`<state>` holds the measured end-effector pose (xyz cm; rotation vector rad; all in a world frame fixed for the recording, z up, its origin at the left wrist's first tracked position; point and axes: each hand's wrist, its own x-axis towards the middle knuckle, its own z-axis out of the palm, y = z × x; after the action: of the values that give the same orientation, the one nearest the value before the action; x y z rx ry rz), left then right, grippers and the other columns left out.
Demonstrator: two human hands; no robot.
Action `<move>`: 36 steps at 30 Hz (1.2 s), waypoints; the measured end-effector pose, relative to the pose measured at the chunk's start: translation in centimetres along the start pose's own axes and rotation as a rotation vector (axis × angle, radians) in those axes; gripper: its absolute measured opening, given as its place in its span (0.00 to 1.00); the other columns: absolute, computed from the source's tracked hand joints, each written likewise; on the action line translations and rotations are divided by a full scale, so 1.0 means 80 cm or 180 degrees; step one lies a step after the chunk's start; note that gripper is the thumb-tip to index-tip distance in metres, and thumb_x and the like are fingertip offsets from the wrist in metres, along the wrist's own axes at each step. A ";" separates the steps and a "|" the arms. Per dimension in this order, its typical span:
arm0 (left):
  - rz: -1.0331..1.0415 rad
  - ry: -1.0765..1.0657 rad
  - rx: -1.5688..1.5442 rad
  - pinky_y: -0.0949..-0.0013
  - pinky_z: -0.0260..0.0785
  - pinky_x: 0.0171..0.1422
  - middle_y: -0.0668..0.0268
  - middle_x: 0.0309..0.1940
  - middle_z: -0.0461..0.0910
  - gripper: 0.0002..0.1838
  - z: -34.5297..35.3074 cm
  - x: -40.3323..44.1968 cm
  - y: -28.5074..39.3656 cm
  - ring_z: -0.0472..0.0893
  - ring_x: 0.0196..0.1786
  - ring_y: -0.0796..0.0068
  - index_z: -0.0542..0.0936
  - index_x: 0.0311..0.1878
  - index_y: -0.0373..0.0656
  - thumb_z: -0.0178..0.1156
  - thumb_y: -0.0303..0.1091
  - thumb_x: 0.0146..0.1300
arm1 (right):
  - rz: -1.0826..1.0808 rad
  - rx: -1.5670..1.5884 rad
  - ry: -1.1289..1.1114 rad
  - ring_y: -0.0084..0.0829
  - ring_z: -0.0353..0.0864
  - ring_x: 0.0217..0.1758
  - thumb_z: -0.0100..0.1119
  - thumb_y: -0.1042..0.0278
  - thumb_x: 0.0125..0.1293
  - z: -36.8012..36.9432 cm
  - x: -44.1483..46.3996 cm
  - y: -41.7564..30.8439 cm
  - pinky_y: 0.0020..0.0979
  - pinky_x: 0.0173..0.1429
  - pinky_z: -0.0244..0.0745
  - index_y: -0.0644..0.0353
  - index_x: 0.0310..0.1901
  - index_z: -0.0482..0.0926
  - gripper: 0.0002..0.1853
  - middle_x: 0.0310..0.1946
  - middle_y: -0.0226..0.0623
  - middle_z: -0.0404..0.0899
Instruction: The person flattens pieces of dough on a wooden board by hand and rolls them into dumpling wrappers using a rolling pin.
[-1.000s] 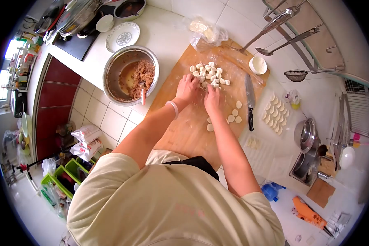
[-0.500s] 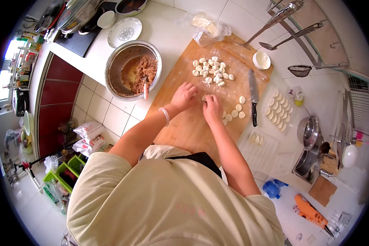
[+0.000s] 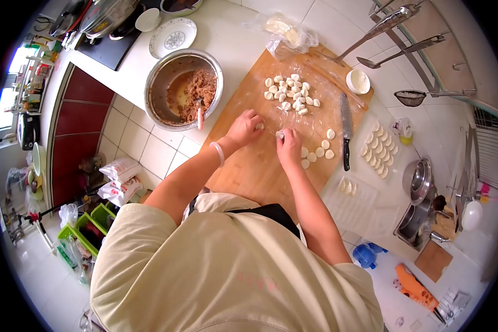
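My left hand [image 3: 245,128], with a pale bracelet at the wrist, is over the wooden board [image 3: 243,171]. Its curled fingers close on a small piece of dough [image 3: 259,126]. A short gap to the right, my right hand [image 3: 289,147] pinches another dough piece [image 3: 280,134] between its fingertips. Beyond both hands lies a loose pile of cut dough pieces [image 3: 288,88] dusted with flour. Several flattened dough rounds [image 3: 320,152] rest on the board just right of my right hand.
A steel bowl of meat filling [image 3: 201,88] with a spoon stands left of the board. A knife [image 3: 346,130] and a small white bowl [image 3: 358,81] are at the board's right edge. Farther right are rows of dumplings [image 3: 379,149] and a sink [image 3: 415,221]. A rolling pin [image 3: 332,83] lies behind.
My hands have moved slightly apart, and a dough piece now shows at the fingertips of each. The whole view has shifted a little, while the things on the board stay in place.
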<state>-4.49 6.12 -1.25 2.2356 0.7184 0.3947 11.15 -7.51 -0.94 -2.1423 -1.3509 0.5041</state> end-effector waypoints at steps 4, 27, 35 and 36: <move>0.0078 0.0203 0.0393 0.51 0.64 0.69 0.55 0.58 0.75 0.28 0.005 0.009 0.031 0.72 0.63 0.51 0.76 0.59 0.42 0.65 0.34 0.53 | -0.0086 -0.0433 -0.0009 0.50 0.69 0.64 0.63 0.74 0.59 -0.001 0.013 -0.031 0.48 0.66 0.66 0.64 0.56 0.73 0.22 0.59 0.50 0.71; 0.0263 0.0413 -0.0634 0.53 0.68 0.67 0.52 0.66 0.69 0.28 0.099 0.014 0.081 0.71 0.66 0.48 0.72 0.63 0.41 0.60 0.23 0.56 | -0.0468 -0.0636 0.0683 0.50 0.73 0.57 0.66 0.75 0.55 -0.056 0.012 0.053 0.47 0.62 0.69 0.58 0.43 0.77 0.13 0.48 0.44 0.75; 0.0387 0.0357 0.1161 0.61 0.70 0.59 0.66 0.47 0.77 0.13 0.054 0.099 0.041 0.72 0.55 0.60 0.83 0.46 0.45 0.62 0.29 0.56 | 0.0408 -0.0640 0.0538 0.52 0.74 0.55 0.67 0.70 0.55 -0.030 0.094 0.049 0.48 0.58 0.73 0.60 0.50 0.75 0.20 0.50 0.51 0.75; 0.0374 0.0345 0.1164 0.61 0.70 0.59 0.66 0.47 0.77 0.13 0.055 0.092 0.035 0.72 0.55 0.60 0.83 0.46 0.45 0.62 0.29 0.56 | 0.0736 -0.0539 0.0570 0.52 0.75 0.54 0.67 0.69 0.55 -0.029 0.094 0.046 0.48 0.57 0.74 0.60 0.48 0.75 0.19 0.49 0.51 0.75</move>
<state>4.51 6.49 -1.75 2.6259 0.7669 0.4759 18.23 -2.54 -1.65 -2.4340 -1.0882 0.2845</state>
